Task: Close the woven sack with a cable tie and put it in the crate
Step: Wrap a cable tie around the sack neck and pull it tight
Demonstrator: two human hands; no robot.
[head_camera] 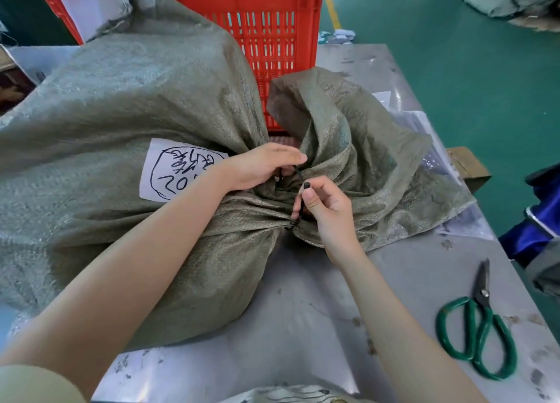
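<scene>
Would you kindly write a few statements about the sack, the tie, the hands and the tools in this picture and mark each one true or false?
1. The right hand pinches the head end of the black cable tie. True.
2. The woven sack already sits inside the red crate. False: it lies on the grey table, with the crate standing behind it.
3. Green-handled scissors lie on the table to the right of the sack. True.
4. The left hand is holding the scissors. False: it grips the gathered neck of the sack.
5. A paper label with handwriting is on the sack. True.
</scene>
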